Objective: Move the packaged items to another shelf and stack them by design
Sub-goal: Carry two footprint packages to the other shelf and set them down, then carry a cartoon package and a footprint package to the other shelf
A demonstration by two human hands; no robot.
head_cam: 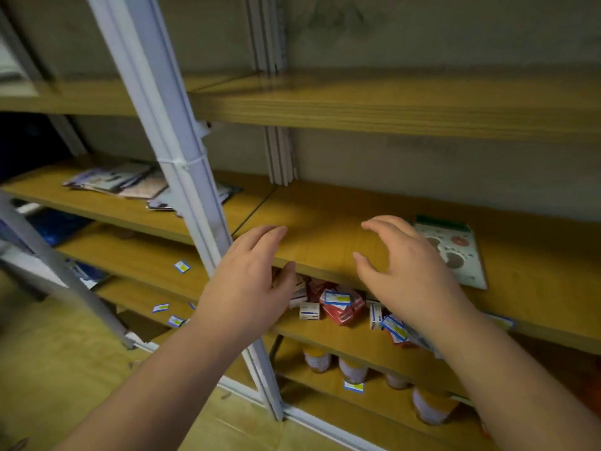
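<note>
— Where are the packages sitting, from where you're standing?

— The pile of flat, pale printed packets [117,183] is lying at the middle left of the frame, on the wooden shelf board [325,229] left of the white metal upright [182,177]. One more is sitting alone at the right: a flat white packet with a green top strip and brown round pictures [455,252], its long axis running away from the shelf's front edge toward the wall.

— And the hands?

— Both are hovering over the bare middle of that same board. The left hand [250,288] is spread loose, fingers relaxed, gripping nothing. The right hand [406,271] is likewise slack and empty, fingers slightly arched above the wood.

— Which one is nearer what?

— The right hand is sitting just beside the lone packet, which is lying to its right in the frame. The left is closer to the pile, though the upright is standing between them, so I'd judge that reach awkward.

— Below?

— Small red and white cartons [338,304] are cluttering the next shelf down.
</note>
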